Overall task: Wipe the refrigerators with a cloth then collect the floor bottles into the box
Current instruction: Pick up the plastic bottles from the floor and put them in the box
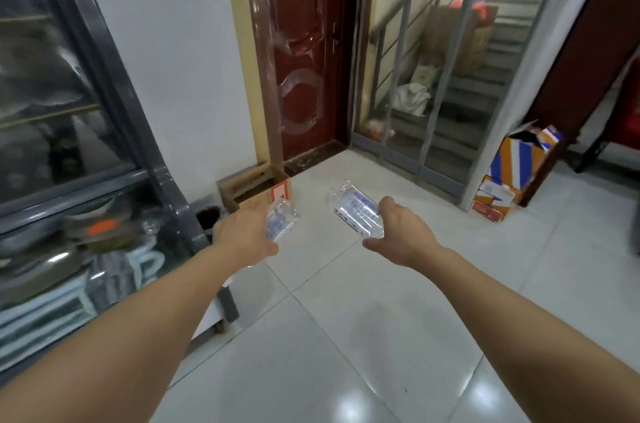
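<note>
Clear plastic bottles [281,220] [356,209], one gripped in each hand: left hand [244,237] and right hand [403,237] curl round them near the open cardboard box [258,189].

The open box [256,189] stands on the floor [381,318] in the corner, between the fridge [86,111] on the left and the door [304,59] behind. Its top is uncovered. The tiles before it lie bare. More cartons [512,173] stand far right, by the glass partition [433,76].
</note>
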Available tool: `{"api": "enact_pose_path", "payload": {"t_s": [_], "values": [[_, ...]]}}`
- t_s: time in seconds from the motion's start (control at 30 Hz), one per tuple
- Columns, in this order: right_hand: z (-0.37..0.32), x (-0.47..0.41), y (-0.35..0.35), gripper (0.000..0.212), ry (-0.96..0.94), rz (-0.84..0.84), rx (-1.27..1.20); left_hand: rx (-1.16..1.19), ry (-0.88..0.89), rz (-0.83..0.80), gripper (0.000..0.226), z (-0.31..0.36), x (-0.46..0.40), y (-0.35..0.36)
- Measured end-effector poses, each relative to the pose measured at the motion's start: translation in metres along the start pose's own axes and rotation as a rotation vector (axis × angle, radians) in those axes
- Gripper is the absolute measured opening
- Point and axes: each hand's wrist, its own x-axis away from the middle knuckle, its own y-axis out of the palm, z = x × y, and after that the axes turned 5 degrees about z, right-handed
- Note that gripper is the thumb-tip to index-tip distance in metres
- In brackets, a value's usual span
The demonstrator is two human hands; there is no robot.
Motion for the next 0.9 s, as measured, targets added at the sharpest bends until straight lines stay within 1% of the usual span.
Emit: {"api": "enact_pose_path", "payload": {"t_s": [0.1,0.17,0.23,0.33,0.4,0.53,0.67,0.9], "values": [[0.044,-0.058,-0.012,0.054,-0.006,-0.017,0.009,-0.011,-0.028,-0.024,0.051,0.038,-0.058,0.006],[0.072,-0.097,-0.021,0.054,-0.010,-0.015,0.021,0.024,-0.042,-0.023,0.055,0.062,-0.095,0.010],[0.093,-0.132,-0.028,0.055,-0.008,-0.019,0.030,0.022,-0.031,-0.024,0.059,0.082,-0.128,0.014],[0.117,-0.183,-0.028,0.056,-0.022,-0.030,0.024,-0.022,-0.027,0.012,0.063,0.104,-0.176,0.023],[0.128,-0.219,-0.026,0.056,-0.034,-0.025,0.015,-0.044,-0.035,0.019,0.063,0.114,-0.213,0.030],[0.148,-0.294,-0.018,0.057,-0.049,-0.021,0.016,-0.071,-0.031,0.018,0.057,0.126,-0.297,0.043],[0.167,-0.376,-0.012,0.059,-0.029,-0.027,0.000,-0.037,-0.011,0.041,0.050,0.136,-0.392,0.055],[0.195,-0.510,-0.021,0.063,-0.016,-0.015,0.034,-0.037,0.043,0.010,0.054,0.162,-0.540,0.052]]}}
